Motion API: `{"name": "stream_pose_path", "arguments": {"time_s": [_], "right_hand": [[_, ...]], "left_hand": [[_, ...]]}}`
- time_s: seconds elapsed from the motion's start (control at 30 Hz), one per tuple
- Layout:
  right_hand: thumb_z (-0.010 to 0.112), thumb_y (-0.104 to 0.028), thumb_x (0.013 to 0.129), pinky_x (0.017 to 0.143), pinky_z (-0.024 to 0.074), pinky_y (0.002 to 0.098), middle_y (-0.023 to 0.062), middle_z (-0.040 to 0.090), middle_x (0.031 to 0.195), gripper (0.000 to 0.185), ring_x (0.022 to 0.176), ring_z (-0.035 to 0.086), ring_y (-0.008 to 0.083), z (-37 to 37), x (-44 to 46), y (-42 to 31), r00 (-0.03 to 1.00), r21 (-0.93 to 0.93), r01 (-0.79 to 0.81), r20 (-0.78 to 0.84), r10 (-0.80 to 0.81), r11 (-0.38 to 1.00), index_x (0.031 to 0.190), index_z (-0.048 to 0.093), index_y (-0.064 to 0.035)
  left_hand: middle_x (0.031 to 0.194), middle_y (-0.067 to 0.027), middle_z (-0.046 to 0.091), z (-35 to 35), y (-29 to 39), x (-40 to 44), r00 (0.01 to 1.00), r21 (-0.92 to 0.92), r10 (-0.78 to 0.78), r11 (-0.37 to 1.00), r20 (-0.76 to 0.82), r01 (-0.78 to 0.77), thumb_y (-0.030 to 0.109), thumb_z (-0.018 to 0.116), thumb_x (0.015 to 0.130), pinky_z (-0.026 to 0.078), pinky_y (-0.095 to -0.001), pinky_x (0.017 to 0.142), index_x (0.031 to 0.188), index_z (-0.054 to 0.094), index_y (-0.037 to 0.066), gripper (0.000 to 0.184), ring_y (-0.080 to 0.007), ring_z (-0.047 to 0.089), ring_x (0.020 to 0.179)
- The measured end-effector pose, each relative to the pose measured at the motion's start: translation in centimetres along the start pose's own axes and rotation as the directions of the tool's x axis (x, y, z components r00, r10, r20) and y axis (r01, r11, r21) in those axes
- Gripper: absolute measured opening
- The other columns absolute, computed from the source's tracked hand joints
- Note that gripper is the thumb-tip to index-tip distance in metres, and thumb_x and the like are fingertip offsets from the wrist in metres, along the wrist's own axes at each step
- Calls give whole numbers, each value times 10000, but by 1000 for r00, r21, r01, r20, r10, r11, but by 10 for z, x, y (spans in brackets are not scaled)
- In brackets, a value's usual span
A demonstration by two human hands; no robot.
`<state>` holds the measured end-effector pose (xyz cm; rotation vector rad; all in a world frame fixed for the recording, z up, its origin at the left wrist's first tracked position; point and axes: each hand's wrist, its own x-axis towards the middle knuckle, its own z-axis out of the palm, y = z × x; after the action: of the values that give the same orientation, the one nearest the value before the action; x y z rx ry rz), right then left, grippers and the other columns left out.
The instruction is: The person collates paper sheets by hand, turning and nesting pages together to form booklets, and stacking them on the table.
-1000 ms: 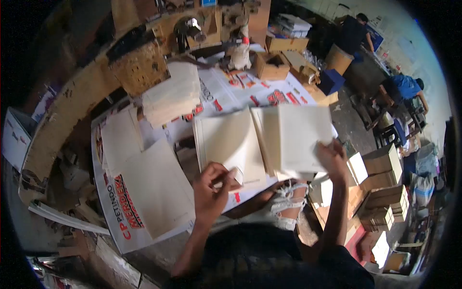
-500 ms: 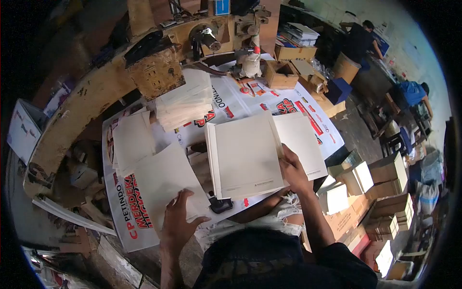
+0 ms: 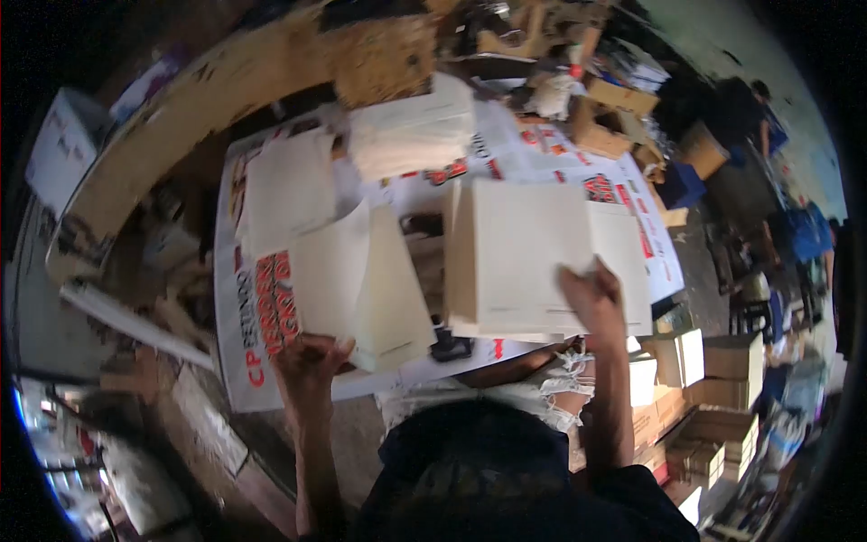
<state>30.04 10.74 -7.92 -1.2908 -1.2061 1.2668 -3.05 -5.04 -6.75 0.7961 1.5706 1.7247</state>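
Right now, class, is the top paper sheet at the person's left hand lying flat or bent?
Bent: the top paper sheet bows upward, its curved edge sweeping down toward the left hand.

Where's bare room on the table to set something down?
Best: the printed cover between the rear paper stack, wooden box and right paper stack. Smaller: its near-left corner, beside the left hand. Crowded: the gap between the left papers and right paper stack, where a black object sits.
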Motion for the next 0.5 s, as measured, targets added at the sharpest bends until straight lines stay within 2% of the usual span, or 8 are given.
{"name": "stream_pose_path", "arguments": {"time_s": [0.1, 0.13, 0.2, 0.3, 0.33, 0.4, 0.47, 0.5], "right_hand": [[589, -36, 860, 731, 514, 270, 71, 652, 941, 353, 818, 627, 151, 31, -21, -49, 999, 271, 0, 32, -9, 963, 1208, 566, 19], [581, -33, 862, 768, 516, 291, 99, 645, 989, 442, 851, 627, 168, 39, -23, -33, 995, 3, 82, 65, -82, 997, 1291, 495, 30], [569, -28, 872, 805, 516, 299, 131, 635, 1087, 535, 898, 628, 181, 72, -33, -15, 957, 5, 240, 166, -238, 971, 1376, 399, 28], [547, -16, 887, 905, 474, 290, 131, 558, 1264, 635, 1055, 579, 175, 123, -29, -21, 836, -57, 243, 519, -179, 968, 1462, 277, -13], [550, -18, 888, 988, 433, 297, 111, 497, 1359, 674, 1182, 531, 166, 139, -24, -7, 766, -12, 250, 614, -190, 968, 1487, 241, -36], [566, -24, 877, 1011, 407, 292, 107, 480, 1373, 705, 1222, 490, 168, 171, -29, 26, 649, 312, -352, 761, -11, 883, 1492, 222, -35], [597, -71, 883, 1008, 413, 306, 122, 471, 1388, 725, 1200, 506, 173, 200, -32, 61, 679, 134, 10, 727, -105, 991, 1499, 215, -60], [597, -71, 883, 1008, 413, 306, 122, 471, 1388, 725, 1200, 506, 173, 204, -31, 71, 699, 138, 29, 705, -119, 990, 1499, 215, -60]], "left_hand": [[748, -48, 635, -13, 1, -1, 992, -321, -12, 947, -127, -29, 111, 705, 859, 543, -275, 657, 800, 630, 19, 132, -121, 616, 684], [773, -47, 635, -19, 3, -3, 981, -503, 10, 858, -193, -108, 146, 659, 905, 536, -280, 697, 810, 630, 30, 153, -121, 617, 730], [898, -59, 656, -34, -1, 2, 981, -535, 25, 836, -191, -125, 211, 542, 976, 519, -295, 762, 921, 642, 13, 228, -117, 622, 835], [1197, -142, 611, -44, 0, 22, 993, 501, 83, 865, -87, -28, 261, 490, 988, 482, -366, 868, 1217, 551, -36, 381, -222, 613, 1023], [1197, -142, 611, -46, -7, 23, 992, 503, 94, 863, -83, -40, 261, 490, 988, 482, -366, 868, 1217, 551, -36, 381, -222, 613, 1023], [1296, -184, 543, -47, -19, 23, 997, 847, 28, 529, -76, 50, 244, 497, 981, 424, -431, 953, 1302, 513, -1, 405, -320, 552, 1125], [1357, -200, 483, -53, -9, 27, 982, 764, -184, 639, 44, 86, 194, 538, 953, 375, -473, 1007, 1296, 518, 18, 386, -362, 485, 1202], [1244, -190, 558, -60, -16, 24, 984, 890, 147, 429, 99, -153, 209, 564, 953, 418, -420, 942, 1283, 524, 24, 381, -311, 538, 1110]]}}
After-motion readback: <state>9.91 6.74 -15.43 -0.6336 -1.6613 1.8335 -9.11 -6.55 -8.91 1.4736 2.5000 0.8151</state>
